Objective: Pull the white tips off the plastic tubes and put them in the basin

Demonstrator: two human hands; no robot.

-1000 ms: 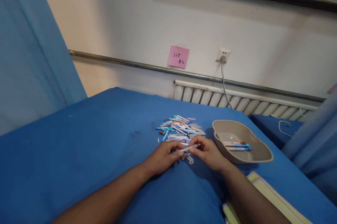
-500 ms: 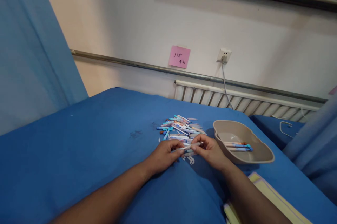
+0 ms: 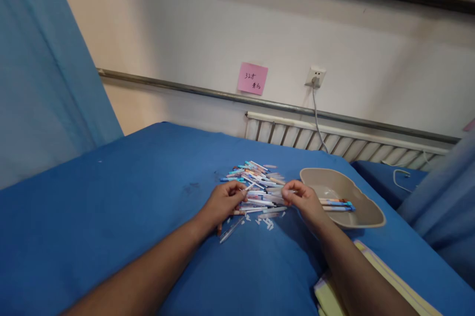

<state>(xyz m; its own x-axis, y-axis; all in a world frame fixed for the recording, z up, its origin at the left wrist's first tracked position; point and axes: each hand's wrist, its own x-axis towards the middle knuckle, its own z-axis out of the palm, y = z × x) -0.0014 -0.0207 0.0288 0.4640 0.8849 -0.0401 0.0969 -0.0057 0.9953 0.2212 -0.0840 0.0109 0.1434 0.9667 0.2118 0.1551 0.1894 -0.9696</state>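
My left hand (image 3: 226, 202) pinches a thin white pen piece (image 3: 250, 187), which looks like a refill, above the near left part of a pile of pen parts (image 3: 260, 177). To the right of the pile, the fingers of my right hand (image 3: 302, 202) are closed on what looks like a translucent pen barrel, mostly hidden by the fingers. White refills, clear barrels and coloured pen parts lie mixed in the pile. Small white pieces (image 3: 268, 224) are scattered at its near side, and a clear barrel (image 3: 230, 231) lies below my left hand.
A beige plastic basin (image 3: 345, 177) with several assembled-looking pens (image 3: 337, 206) stands right of the pile on the blue sheet (image 3: 129, 207). Folded yellow cloth (image 3: 386, 276) lies by my right forearm. Behind are a radiator (image 3: 289, 130) and a metal rail (image 3: 178, 88); a blue curtain (image 3: 48, 59) hangs left.
My hands, together at one pen before, have drawn apart: the left moved left with the white piece, the right moved right towards the basin. More of the pile's near side shows.
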